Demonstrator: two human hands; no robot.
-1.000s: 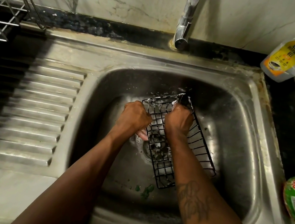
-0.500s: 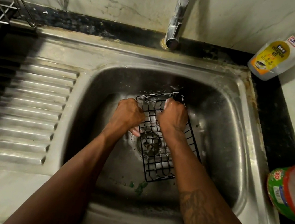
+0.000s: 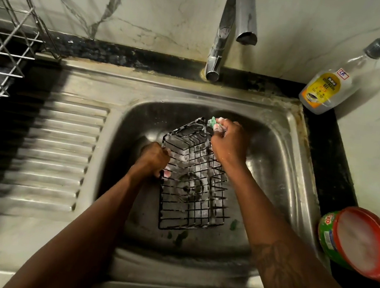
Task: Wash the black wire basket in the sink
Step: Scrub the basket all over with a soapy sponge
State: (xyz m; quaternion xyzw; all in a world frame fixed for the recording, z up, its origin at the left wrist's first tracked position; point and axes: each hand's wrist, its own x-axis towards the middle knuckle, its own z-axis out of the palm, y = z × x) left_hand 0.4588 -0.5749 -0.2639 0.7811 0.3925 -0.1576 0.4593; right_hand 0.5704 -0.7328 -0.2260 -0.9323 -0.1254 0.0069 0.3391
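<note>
The black wire basket (image 3: 196, 188) lies tilted in the steel sink (image 3: 285, 172), over the drain, with soap foam on its wires. My left hand (image 3: 153, 159) grips the basket's left rim. My right hand (image 3: 229, 143) is closed on a green, soapy scrub pad (image 3: 212, 122) at the basket's far right corner. No water runs from the tap (image 3: 224, 34).
A dishwash gel bottle (image 3: 323, 89) stands at the back right corner. A green and red tub of soap (image 3: 360, 243) sits on the right counter. The ribbed drainboard (image 3: 56, 149) is on the left, with a wire dish rack (image 3: 0, 44) beyond it. Green bits lie on the sink floor.
My right hand has moved from the basket's middle up to its far corner, with the green pad now showing. The basket has tilted and turned a little. The camera view has lifted.
</note>
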